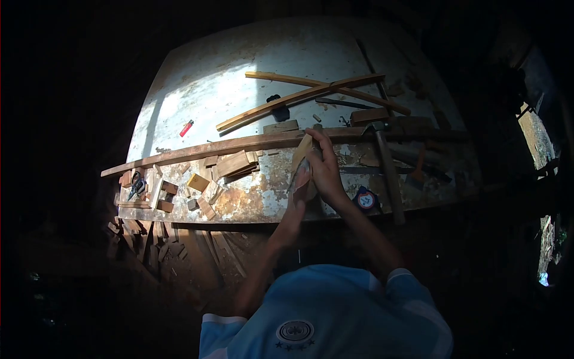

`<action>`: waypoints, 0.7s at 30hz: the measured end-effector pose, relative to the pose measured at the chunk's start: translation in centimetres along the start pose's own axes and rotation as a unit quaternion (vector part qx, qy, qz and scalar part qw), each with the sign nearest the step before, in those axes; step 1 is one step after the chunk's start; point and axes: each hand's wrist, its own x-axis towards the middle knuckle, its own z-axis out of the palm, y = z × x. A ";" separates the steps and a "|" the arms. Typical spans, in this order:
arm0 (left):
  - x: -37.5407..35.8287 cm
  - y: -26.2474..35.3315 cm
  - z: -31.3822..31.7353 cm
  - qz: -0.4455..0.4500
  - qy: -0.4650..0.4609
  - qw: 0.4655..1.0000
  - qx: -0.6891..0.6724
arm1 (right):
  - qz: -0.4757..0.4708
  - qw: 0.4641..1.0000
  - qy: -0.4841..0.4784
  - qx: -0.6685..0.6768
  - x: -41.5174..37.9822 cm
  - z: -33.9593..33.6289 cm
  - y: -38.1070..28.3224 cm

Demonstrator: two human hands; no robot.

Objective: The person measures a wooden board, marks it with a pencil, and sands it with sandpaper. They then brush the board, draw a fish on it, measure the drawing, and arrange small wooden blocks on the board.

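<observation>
Pale wood, a short slim piece [301, 152], is held near the middle of the frame, over the near part of the bench [209, 90]. Its long axis runs steeply up the frame with a slight lean to the right: the upper end points to the far side of the bench, the lower end back towards the body. The right hand [326, 172] lies just right of it, fingers bent over the upper end and clamped on it. The left hand [296, 208] is below, near the lower end, fingers pointing up the frame; it is blurred and dark, so whether it grips or only rests against the piece cannot be told. The right hand is nearer the upper end, the left nearer the lower, and the two are close together.

Behind the piece, a long rail [203, 149] crosses the bench from the left of the frame to the right, roughly crosswise to it. Beyond the rail, two strips [275, 112] [281, 77] cross each other, with a red lighter [186, 128] at upper left. Offcuts [234, 163] and scissors [137, 184] lie left of the hands; to the right are a tape measure [365, 198] and a hammer [387, 173], its handle pointing towards the body.
</observation>
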 end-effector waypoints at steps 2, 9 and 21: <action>0.5 -1.5 -0.6 -0.075 -0.014 0.997 -0.018 | 0.032 0.995 -0.025 0.088 0.9 -0.2 0.7; 0.6 4.4 2.1 0.115 0.017 0.992 0.051 | 0.000 0.999 -0.016 0.040 0.9 0.1 1.4; 4.1 -1.1 -0.1 0.007 0.046 0.999 0.015 | 0.061 0.994 -0.035 0.085 0.8 -0.9 0.2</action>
